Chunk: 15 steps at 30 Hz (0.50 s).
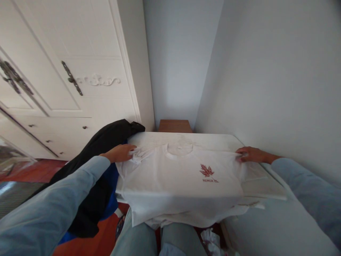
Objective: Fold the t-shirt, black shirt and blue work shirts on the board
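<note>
A white T-shirt [170, 174] with a red maple leaf print and lettering lies spread over a white table [218, 139], its neckline toward the back. The lower part hangs over the front edge above my knees. My left hand [121, 153] is closed on the bunched cloth at the left sleeve. At the other side, my right hand [250, 155] pinches the right sleeve between thumb and fingers. The cloth between the two hands is stretched fairly flat, with some creases at the left.
Black clothing [106, 142] and a blue garment [112, 188] hang beside the table's left side. A white wardrobe [103, 46] stands at the left, a grey wall [279, 71] at the right. Behind the table is a brown wooden piece [175, 126]. Crumpled white material [211, 240] lies below.
</note>
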Each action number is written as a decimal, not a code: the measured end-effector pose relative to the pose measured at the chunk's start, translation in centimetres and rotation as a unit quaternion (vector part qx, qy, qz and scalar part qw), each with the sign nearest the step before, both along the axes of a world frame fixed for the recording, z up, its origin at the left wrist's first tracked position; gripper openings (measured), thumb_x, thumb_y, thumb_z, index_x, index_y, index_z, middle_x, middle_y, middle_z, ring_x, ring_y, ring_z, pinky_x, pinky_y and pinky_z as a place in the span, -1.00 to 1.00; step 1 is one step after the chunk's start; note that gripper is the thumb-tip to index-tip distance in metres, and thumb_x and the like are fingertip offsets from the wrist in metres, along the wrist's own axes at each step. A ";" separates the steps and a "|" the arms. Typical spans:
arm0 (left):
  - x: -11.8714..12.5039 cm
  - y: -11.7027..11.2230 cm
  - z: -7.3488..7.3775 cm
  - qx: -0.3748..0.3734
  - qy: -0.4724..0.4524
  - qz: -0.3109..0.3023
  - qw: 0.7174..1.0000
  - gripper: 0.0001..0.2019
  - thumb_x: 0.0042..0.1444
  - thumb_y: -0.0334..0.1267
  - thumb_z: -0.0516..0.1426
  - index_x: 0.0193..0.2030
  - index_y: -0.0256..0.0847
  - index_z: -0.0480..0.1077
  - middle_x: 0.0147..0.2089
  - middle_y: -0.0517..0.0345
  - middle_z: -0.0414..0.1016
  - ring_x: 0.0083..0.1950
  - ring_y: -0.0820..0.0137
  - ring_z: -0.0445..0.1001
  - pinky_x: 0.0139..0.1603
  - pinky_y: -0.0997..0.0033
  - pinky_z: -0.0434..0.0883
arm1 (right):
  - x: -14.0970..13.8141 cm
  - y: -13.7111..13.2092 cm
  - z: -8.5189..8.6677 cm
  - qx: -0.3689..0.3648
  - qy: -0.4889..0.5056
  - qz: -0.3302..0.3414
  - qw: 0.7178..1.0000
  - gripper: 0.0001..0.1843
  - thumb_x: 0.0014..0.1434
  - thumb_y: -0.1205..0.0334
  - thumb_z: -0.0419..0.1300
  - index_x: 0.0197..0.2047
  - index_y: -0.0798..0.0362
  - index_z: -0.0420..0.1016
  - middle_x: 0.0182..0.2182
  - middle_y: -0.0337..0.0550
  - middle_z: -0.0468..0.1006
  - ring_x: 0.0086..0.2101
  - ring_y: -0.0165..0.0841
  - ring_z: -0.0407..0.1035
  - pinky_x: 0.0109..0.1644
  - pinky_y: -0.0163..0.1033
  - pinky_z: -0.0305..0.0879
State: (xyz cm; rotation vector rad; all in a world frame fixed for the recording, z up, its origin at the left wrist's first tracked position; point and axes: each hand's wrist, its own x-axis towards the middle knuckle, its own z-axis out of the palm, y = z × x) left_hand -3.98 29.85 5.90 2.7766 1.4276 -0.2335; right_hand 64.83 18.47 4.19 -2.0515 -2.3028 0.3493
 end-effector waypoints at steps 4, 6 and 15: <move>0.1 -0.2 -0.4 -0.011 -0.014 0.040 0.999 -0.55 0.18 -0.30 0.07 0.22 -0.19 0.45 0.20 -0.10 0.56 0.19 0.13 0.54 0.26 0.19 0.40 | 0.3 -0.2 1.1 -0.019 0.034 -0.009 0.999 -0.38 0.06 -0.42 -0.01 -0.41 -0.04 0.53 -0.26 0.08 0.67 -0.19 -0.05 0.55 -0.02 -0.06 0.41; 0.2 -0.3 -0.2 0.004 -0.031 0.061 0.998 -0.56 0.16 -0.33 0.07 0.18 -0.20 0.48 0.12 -0.06 0.60 0.13 0.18 0.57 0.21 0.26 0.42 | 0.2 -0.2 1.6 0.007 0.031 -0.028 0.999 -0.45 0.16 -0.34 -0.03 -0.42 -0.05 0.45 -0.30 0.08 0.66 -0.24 -0.10 0.53 -0.10 -0.09 0.39; 0.3 -3.0 3.0 0.163 -0.057 0.253 0.952 -0.57 0.17 -0.45 -0.02 0.12 -0.21 0.49 0.08 -0.16 0.51 0.05 0.11 0.56 -0.02 0.21 0.50 | -1.0 -0.1 2.2 0.001 -0.154 -0.167 0.974 -0.72 0.34 0.04 0.11 -0.28 0.02 0.53 -0.17 0.18 0.66 -0.18 -0.06 0.53 -0.19 -0.09 0.30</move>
